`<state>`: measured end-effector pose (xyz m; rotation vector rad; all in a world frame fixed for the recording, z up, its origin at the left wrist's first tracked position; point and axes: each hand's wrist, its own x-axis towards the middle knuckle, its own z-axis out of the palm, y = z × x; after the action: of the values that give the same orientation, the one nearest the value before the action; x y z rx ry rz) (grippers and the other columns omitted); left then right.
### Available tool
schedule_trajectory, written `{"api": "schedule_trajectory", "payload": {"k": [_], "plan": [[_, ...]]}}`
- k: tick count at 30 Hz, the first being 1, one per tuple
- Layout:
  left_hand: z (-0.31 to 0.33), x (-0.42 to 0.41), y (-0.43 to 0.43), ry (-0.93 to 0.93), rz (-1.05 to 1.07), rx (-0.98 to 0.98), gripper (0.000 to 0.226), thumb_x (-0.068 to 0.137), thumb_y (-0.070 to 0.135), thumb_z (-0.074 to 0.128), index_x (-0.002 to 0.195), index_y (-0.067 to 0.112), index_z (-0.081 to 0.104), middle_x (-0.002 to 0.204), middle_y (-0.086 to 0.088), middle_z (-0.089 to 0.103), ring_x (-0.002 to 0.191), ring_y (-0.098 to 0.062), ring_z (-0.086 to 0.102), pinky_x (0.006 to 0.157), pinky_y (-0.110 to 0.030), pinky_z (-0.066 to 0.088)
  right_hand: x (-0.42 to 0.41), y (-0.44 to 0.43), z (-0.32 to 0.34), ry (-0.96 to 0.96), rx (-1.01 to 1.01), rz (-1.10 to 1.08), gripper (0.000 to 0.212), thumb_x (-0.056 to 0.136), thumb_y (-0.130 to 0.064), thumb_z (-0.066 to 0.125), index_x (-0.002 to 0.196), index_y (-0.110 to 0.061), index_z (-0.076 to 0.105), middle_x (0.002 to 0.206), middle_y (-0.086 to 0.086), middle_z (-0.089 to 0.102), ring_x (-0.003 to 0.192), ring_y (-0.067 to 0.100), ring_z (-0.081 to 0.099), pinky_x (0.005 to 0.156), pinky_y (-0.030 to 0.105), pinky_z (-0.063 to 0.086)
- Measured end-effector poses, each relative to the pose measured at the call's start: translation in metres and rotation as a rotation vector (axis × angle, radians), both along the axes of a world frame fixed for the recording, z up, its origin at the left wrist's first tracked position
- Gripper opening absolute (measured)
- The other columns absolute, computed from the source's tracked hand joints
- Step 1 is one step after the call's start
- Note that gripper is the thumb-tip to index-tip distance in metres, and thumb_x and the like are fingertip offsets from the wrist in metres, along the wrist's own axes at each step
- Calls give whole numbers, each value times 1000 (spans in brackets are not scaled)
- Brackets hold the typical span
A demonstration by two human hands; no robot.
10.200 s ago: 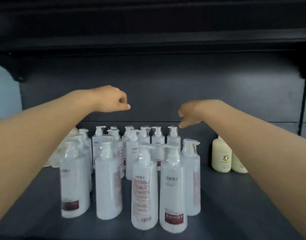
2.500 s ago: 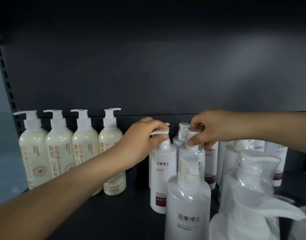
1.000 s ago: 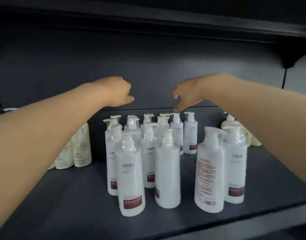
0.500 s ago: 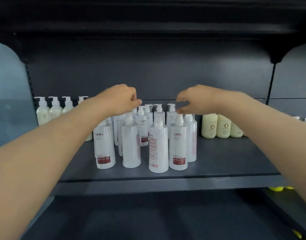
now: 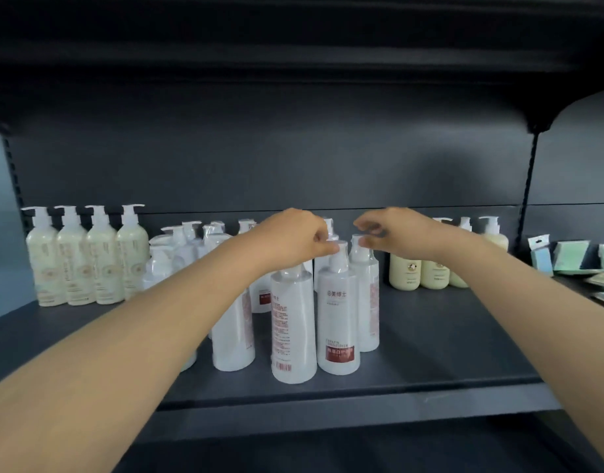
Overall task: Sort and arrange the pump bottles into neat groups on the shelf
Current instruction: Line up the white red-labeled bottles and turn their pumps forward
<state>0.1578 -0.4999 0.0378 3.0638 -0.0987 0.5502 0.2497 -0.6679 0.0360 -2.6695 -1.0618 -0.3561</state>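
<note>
A cluster of white pump bottles stands mid-shelf on the dark shelf (image 5: 447,343). At its front are a white bottle showing a barcode (image 5: 293,322) and a red-labelled white bottle (image 5: 338,322), with another white bottle (image 5: 370,302) just behind on the right. My left hand (image 5: 293,237) has curled fingers, its fingertips pinched on the red-labelled bottle's pump head. My right hand (image 5: 392,230) pinches the pump head of the bottle behind. My left forearm hides several bottles of the cluster.
A row of tall cream pump bottles (image 5: 102,261) lines the back left. Squat cream bottles (image 5: 408,271) stand at the back right. Small packets (image 5: 566,256) lie on the neighbouring shelf section to the right. An upper shelf (image 5: 293,46) overhangs.
Both hands have dropped from hovering above the cluster onto the pump heads of two front-right white bottles. The view has moved closer to the shelf.
</note>
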Motion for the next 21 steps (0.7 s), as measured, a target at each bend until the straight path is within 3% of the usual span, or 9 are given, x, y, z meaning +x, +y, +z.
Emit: {"api": "schedule_trajectory", "payload": {"k": [2, 4, 8, 11, 13, 16, 19, 21], "plan": [[-1, 12, 0, 37, -45, -13, 36, 89, 46, 52, 103, 16, 66, 103, 2, 66, 99, -18, 59, 88, -38, 47, 9, 1, -4, 84, 97, 49, 36, 92, -27, 57, 127, -16, 55, 128, -2, 58, 119, 17, 53, 100, 28, 41], [-1, 21, 0, 57, -80, -68, 33, 88, 45, 56, 99, 16, 67, 100, 1, 68, 95, -17, 60, 85, -36, 49, 15, 2, -10, 144, 165, 89, 35, 90, -25, 61, 125, -20, 59, 122, -9, 60, 113, 10, 55, 89, 18, 43], [3, 33, -1, 141, -118, -152, 31, 83, 45, 63, 82, 15, 65, 82, -1, 70, 62, -8, 54, 54, -24, 39, 31, 7, -23, 162, 267, 94, 29, 85, -25, 68, 113, -27, 64, 110, -7, 66, 95, 9, 57, 78, 19, 40], [6, 38, -3, 138, -124, -177, 30, 81, 43, 66, 87, 14, 70, 80, 0, 72, 64, -5, 57, 58, -23, 42, 36, 5, -26, 243, 403, 137, 21, 80, -23, 73, 99, -29, 67, 96, -7, 70, 75, 4, 59, 69, 14, 42], [8, 40, -3, 152, -131, -221, 27, 81, 41, 67, 88, 15, 71, 82, 0, 73, 68, -6, 59, 61, -21, 44, 37, 2, -26, 288, 452, 148, 22, 79, -19, 75, 99, -23, 67, 89, -10, 68, 57, -6, 55, 51, 5, 37], [11, 42, -1, 181, -129, -247, 25, 81, 38, 67, 91, 15, 72, 82, 0, 73, 58, -6, 50, 37, -9, 32, 42, 0, -22, 298, 474, 161, 23, 76, -16, 77, 97, -14, 68, 83, -6, 68, 46, -7, 50, 39, 4, 31], [14, 47, 4, 194, -108, -260, 24, 82, 35, 67, 91, 14, 71, 77, 1, 71, 48, -1, 50, 37, -11, 34, 50, 2, -20, 319, 466, 188, 20, 75, -15, 78, 93, -15, 70, 86, 2, 72, 56, -3, 57, 45, 8, 41], [22, 51, 10, 171, -72, -278, 23, 83, 36, 67, 90, 15, 71, 78, 2, 71, 57, -3, 57, 53, -18, 44, 62, 5, -18, 334, 480, 192, 17, 74, -16, 79, 89, -18, 71, 90, 8, 74, 69, 13, 62, 68, 23, 55]]}}
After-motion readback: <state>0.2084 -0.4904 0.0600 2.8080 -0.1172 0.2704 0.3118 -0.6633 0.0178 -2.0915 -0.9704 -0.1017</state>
